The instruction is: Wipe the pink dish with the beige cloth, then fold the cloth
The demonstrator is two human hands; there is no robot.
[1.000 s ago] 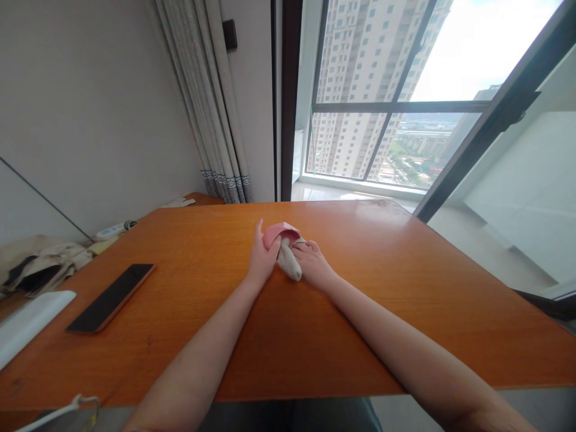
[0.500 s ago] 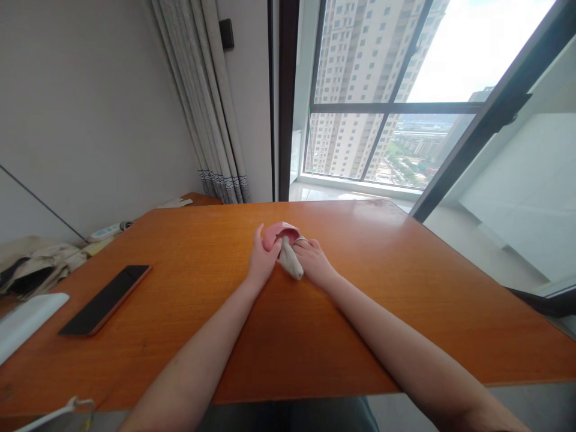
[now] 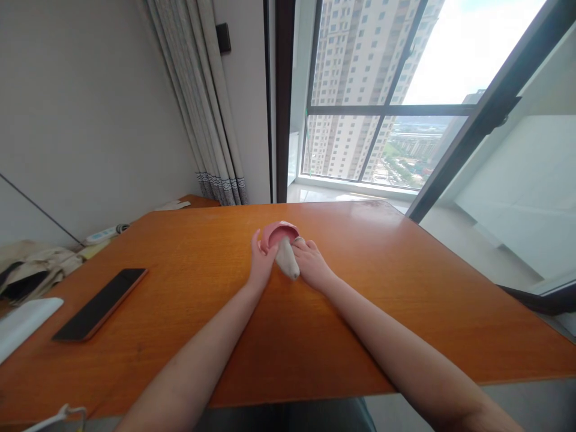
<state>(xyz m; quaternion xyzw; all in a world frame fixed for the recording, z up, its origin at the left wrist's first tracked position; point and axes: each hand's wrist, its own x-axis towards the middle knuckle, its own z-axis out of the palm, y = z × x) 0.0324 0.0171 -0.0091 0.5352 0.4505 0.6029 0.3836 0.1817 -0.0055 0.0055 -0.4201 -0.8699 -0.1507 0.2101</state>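
A pink bowl (image 3: 275,233) and a grey cloth (image 3: 288,264) lay between a person's two bare hands, over the middle of a brown table (image 3: 405,270). The bowl looked light and stiff, with a smooth wall that might slip a little; whether it would break could not be judged by eye. Its rim and curved outer side seemed the surest places to take hold. The cloth looked soft, limp and nearly weightless, easy to pinch anywhere, the loose end being the most open to fingers.

The left hand (image 3: 261,259) had hold of the bowl's left side, thumb toward the near edge and fingers around the outside. The right hand (image 3: 312,263) lay at the right side, its fingertips at the rim beside the cloth; whether they pinched anything could not be told.

The bowl was tipped, its round mouth turned toward the person, with a pale patch along the top edge. The cloth hung out of that mouth as a plump, rounded tongue, slanting down toward the person, with a small dark spot near its tip. Well apart, on the person's left, lay a dark phone (image 3: 101,304).
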